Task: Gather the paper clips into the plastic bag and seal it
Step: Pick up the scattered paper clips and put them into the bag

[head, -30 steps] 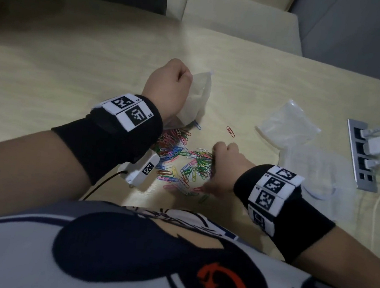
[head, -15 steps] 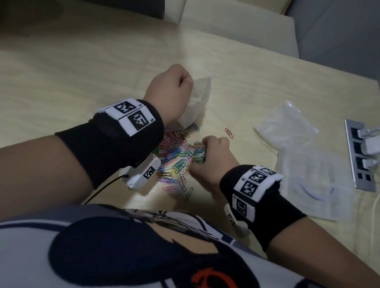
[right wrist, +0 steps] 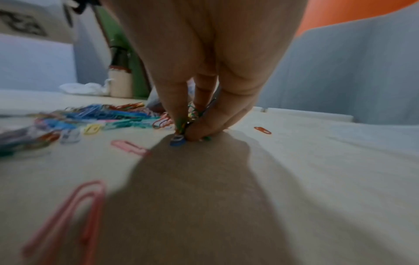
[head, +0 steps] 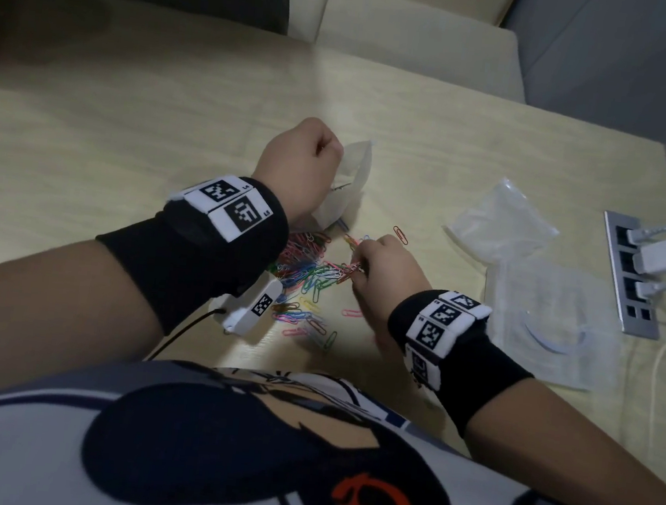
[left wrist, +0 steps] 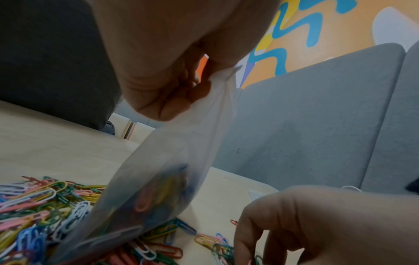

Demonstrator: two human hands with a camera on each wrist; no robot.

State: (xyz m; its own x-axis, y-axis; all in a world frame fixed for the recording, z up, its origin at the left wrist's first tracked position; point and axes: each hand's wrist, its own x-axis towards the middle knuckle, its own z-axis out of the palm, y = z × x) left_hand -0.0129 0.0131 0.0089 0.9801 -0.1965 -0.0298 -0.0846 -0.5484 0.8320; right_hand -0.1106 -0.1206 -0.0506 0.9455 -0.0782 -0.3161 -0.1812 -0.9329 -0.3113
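Observation:
A pile of coloured paper clips [head: 309, 268] [left wrist: 45, 206] [right wrist: 108, 114] lies on the pale wooden table [head: 132, 116]. My left hand [head: 303, 167] [left wrist: 172, 86] pinches the top edge of a clear plastic bag [head: 351, 180] [left wrist: 172, 170] and holds it upright over the pile's far edge; several clips show through its lower part. My right hand [head: 379, 265] [right wrist: 192, 132] [left wrist: 294, 224] pinches a bunch of clips at the pile's right side, close to the table. A lone red clip [head: 401, 234] [right wrist: 263, 130] lies apart to the right.
Further clear plastic bags [head: 498, 224] and a flat packet [head: 553, 329] lie to the right. A grey power strip [head: 624, 283] with white plugs and a cable sits at the table's right edge. Loose pink clips [right wrist: 131, 148] lie near me.
My right hand has slid from the pile's near right side up and left, closing on a bunch of clips. The left hand keeps holding the bag in place.

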